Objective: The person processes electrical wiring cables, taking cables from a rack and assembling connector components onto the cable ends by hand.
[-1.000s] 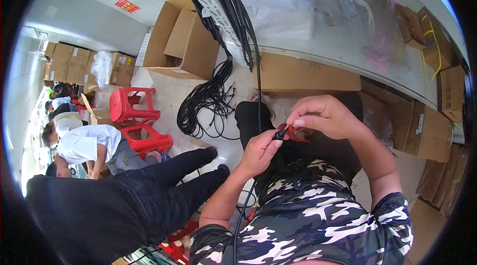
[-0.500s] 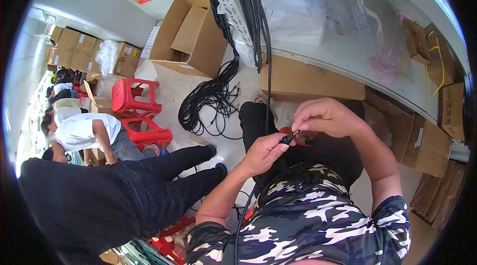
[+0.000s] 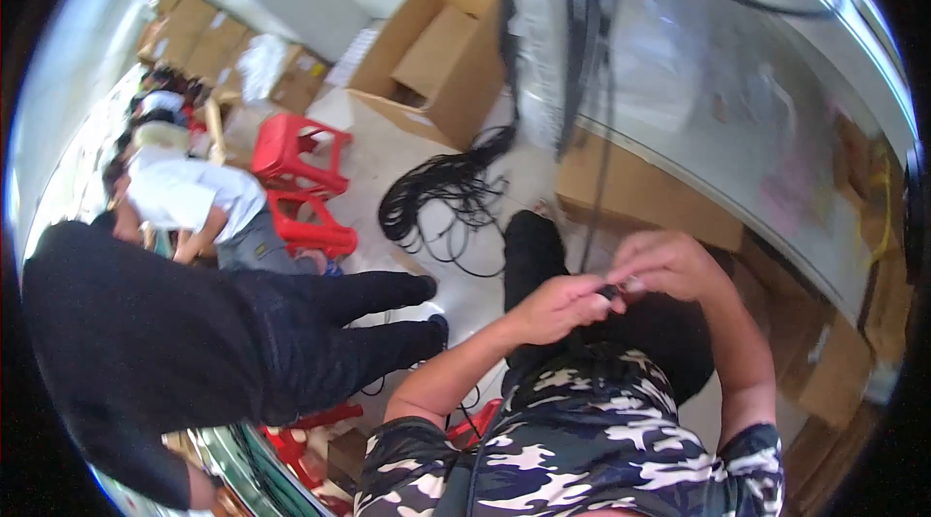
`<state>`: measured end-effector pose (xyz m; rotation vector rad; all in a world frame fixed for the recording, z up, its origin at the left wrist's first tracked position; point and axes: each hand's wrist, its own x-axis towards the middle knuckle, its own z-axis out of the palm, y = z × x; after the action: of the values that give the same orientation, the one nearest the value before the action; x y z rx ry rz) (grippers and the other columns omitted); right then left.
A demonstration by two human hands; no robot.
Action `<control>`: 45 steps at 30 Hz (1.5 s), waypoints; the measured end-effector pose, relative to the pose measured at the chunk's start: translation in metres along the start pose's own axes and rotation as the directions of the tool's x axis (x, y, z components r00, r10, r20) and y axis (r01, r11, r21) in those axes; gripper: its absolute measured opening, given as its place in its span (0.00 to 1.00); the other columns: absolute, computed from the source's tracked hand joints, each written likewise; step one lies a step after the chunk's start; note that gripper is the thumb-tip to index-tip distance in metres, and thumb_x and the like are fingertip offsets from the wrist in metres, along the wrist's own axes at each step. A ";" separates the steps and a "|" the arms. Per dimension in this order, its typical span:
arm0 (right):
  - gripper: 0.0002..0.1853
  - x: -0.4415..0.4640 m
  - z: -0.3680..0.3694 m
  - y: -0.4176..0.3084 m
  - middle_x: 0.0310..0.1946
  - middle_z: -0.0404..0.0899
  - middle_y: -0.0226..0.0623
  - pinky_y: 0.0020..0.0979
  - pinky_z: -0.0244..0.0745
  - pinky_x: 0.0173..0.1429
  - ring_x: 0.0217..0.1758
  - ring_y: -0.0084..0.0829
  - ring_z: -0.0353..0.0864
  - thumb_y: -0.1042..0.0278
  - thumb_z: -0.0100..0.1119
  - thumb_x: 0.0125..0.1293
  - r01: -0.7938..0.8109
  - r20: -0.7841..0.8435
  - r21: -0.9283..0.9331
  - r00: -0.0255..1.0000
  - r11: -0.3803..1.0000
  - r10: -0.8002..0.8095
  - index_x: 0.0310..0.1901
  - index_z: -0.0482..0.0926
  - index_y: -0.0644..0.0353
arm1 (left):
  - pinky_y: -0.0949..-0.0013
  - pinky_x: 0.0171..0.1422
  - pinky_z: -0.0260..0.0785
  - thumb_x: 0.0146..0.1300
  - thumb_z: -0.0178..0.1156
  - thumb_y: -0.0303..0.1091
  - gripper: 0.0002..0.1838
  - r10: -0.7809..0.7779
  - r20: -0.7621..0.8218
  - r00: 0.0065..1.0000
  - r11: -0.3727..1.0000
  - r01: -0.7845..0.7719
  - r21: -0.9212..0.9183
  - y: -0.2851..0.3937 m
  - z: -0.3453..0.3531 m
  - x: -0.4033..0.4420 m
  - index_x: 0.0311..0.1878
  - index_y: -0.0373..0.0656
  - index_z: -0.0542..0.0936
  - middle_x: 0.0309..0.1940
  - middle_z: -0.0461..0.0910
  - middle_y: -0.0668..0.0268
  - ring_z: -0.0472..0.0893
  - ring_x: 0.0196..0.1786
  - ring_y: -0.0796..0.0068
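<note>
Bench edge: the pale bench (image 3: pixel 718 114) slants down the right side, its near edge past the hands, with a long carton (image 3: pixel 648 182) below it.
Rail side: a white perforated rail (image 3: pixel 536 42) comes in from the top beside the bench; black cables run along it, pretty blurry.
Floor tiles: pale floor (image 3: pixel 369 192) shows between the red stools (image 3: pixel 303 153) and a black cable pile (image 3: pixel 441 195), with a big open box (image 3: pixel 427 61) just beyond the pile.
Elbow room: tight-ish on the left tbh, a co-worker in black (image 3: pixel 145 323) is bent over there, shoes near the left forearm. Over on the right, more cartons sit beyond the right arm.
Black connector: up above the dark trousers (image 3: pixel 669 352), right between the two hands, sticking out of the left one toward the right fingertips.
Left hand (image 3: pixel 567 308): closed around the connector, thumb and fingers snug on it.
Right hand (image 3: pixel 667 265): fingers curled, tips narrow and bunched at the connector's end. Too blurred to say if they're actually pinching anything, so can't tell, sorry.
</note>
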<state>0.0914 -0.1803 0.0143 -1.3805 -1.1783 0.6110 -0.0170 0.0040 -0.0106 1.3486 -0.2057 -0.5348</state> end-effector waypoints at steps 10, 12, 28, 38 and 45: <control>0.15 -0.003 0.024 -0.008 0.30 0.71 0.34 0.27 0.65 0.42 0.37 0.30 0.71 0.77 0.58 0.47 -0.238 -0.138 -0.121 0.966 0.964 0.221 0.41 0.79 0.59 | 0.70 0.32 0.64 0.63 0.45 0.42 0.20 0.225 -0.077 0.971 0.898 -0.176 0.404 0.006 -0.001 0.003 0.56 0.44 0.67 0.22 0.72 0.61 0.74 0.26 0.70; 0.18 -0.007 0.030 -0.002 0.33 0.69 0.34 0.27 0.64 0.46 0.40 0.31 0.70 0.78 0.56 0.48 -0.240 -0.130 -0.122 0.966 0.963 0.224 0.44 0.77 0.59 | 0.67 0.33 0.65 0.63 0.46 0.39 0.14 0.337 -0.092 0.937 0.836 -0.253 0.486 0.005 -0.001 0.004 0.46 0.40 0.72 0.23 0.72 0.58 0.75 0.27 0.63; 0.33 -0.002 0.084 0.025 0.60 0.57 0.44 0.33 0.53 0.62 0.57 0.32 0.61 0.49 0.44 0.63 -0.024 -0.424 0.490 0.867 0.871 0.263 0.64 0.51 0.59 | 0.58 0.33 0.65 0.57 0.51 0.33 0.08 0.600 -0.107 0.792 0.554 -0.315 0.771 -0.016 0.001 0.023 0.37 0.39 0.69 0.26 0.72 0.55 0.74 0.31 0.52; 0.38 -0.007 0.069 0.041 0.60 0.55 0.46 0.37 0.50 0.63 0.61 0.37 0.57 0.40 0.42 0.59 -0.013 -0.350 0.316 0.928 0.949 0.129 0.62 0.53 0.63 | 0.57 0.32 0.65 0.55 0.52 0.32 0.08 0.520 -0.077 0.850 0.585 -0.289 0.757 -0.008 0.001 0.027 0.36 0.39 0.69 0.26 0.73 0.55 0.73 0.30 0.51; 0.40 -0.001 0.044 0.012 0.63 0.51 0.44 0.38 0.50 0.64 0.62 0.37 0.57 0.41 0.42 0.60 -0.088 -0.297 0.236 0.942 0.968 0.158 0.65 0.47 0.61 | 0.60 0.34 0.68 0.54 0.49 0.31 0.08 0.447 -0.014 0.894 0.519 -0.247 0.819 -0.008 0.001 0.028 0.36 0.38 0.69 0.28 0.74 0.56 0.75 0.32 0.55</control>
<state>0.0554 -0.1613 -0.0062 -1.3107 -0.7499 0.5664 0.0043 -0.0113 -0.0221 2.1823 -0.5764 0.1234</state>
